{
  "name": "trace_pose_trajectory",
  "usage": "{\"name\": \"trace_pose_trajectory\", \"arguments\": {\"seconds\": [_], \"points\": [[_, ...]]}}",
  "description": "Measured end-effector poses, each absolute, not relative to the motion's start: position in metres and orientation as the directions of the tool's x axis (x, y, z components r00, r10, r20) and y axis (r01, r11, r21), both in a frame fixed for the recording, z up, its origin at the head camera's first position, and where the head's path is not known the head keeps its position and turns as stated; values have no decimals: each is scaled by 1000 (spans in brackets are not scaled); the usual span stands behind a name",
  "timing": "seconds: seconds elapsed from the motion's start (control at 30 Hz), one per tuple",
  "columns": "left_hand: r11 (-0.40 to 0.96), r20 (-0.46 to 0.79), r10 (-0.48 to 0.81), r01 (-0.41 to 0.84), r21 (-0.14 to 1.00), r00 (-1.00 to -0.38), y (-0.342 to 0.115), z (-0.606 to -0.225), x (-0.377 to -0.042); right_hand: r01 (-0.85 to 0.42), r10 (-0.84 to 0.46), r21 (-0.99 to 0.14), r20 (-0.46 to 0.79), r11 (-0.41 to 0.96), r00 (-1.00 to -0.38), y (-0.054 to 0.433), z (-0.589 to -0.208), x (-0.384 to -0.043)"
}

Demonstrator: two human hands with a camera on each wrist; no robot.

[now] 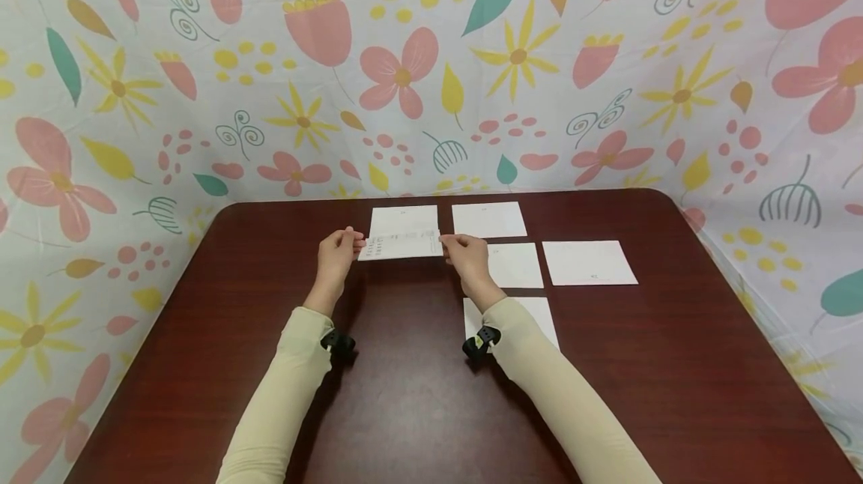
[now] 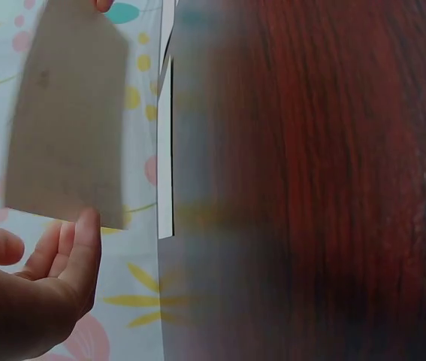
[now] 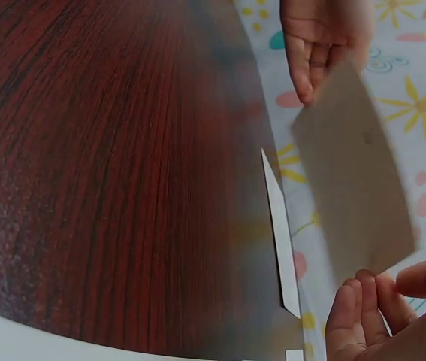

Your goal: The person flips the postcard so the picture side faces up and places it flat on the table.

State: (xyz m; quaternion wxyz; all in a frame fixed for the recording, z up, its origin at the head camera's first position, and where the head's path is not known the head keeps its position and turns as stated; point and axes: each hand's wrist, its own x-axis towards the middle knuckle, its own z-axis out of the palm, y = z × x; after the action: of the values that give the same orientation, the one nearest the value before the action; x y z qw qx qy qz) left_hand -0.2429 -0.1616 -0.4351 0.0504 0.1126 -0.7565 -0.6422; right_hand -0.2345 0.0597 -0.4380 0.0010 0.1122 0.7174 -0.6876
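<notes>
A white card [image 1: 401, 246] with dark writing at its left end is raised over the far part of the table. My right hand [image 1: 468, 259] pinches its right edge between thumb and fingers. At the opposite edge is my left hand [image 1: 335, 255]; its fairly straight fingers touch the card, while its thumb [image 2: 2, 247] stands apart from the edge. From below, the card's shaded underside [image 3: 355, 165] shows a small dark mark. Behind it a white card [image 1: 403, 219] lies on the table, its near part overlapped by the raised one.
More white cards lie on the brown table [image 1: 404, 394]: one at the back right [image 1: 488, 219], one at far right [image 1: 589, 262], one beside the right hand [image 1: 519, 265], and another partly under the right forearm [image 1: 539, 315]. A flowered cloth [image 1: 431, 79] hangs behind.
</notes>
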Motion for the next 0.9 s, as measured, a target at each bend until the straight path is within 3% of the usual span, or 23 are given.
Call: {"name": "trace_pose_trajectory", "arguments": {"seconds": [0.5,0.9], "points": [[417,56,-176,-23,909,-983,-163,-443,-244,134,119,-979,-117,152,-986,60,-440,-234],[589,-11,-25,-24,808,-1000,-166,-441,-244,53,-12,-908,-64,415,-998,60,-441,-234]]}}
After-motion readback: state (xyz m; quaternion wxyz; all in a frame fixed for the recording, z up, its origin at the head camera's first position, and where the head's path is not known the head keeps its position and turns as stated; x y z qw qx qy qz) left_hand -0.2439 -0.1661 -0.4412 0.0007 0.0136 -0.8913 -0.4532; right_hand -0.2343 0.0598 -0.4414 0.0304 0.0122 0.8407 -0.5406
